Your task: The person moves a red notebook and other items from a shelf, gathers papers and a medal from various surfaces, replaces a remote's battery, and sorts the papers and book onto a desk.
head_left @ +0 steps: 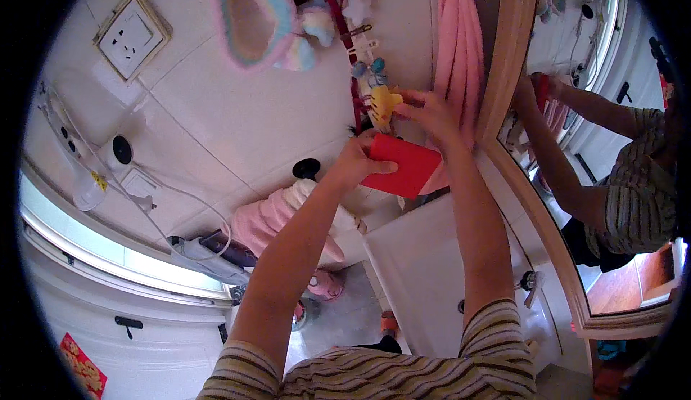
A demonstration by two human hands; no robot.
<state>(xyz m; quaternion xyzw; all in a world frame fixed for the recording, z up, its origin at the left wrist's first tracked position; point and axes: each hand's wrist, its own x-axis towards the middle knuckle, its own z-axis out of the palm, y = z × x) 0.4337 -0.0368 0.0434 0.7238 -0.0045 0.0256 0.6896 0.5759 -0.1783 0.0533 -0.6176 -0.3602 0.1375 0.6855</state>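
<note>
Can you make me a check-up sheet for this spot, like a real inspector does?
Surface: white tiled wall; pale basin below the hands.
Job's things: red flat piece; yellow piece among small trinkets on a hanging dark red strap.
Clutter: fluffy pastel headband and pink towel, both hanging.
Grips: left grip holds the red flat piece, thumb on top; right grip has fingertips at the yellow piece, too blurred to say whether pinching.
Cables: white cable looping loosely at the left.
Surroundings: wall socket upper left; wood-framed mirror at the right.
</note>
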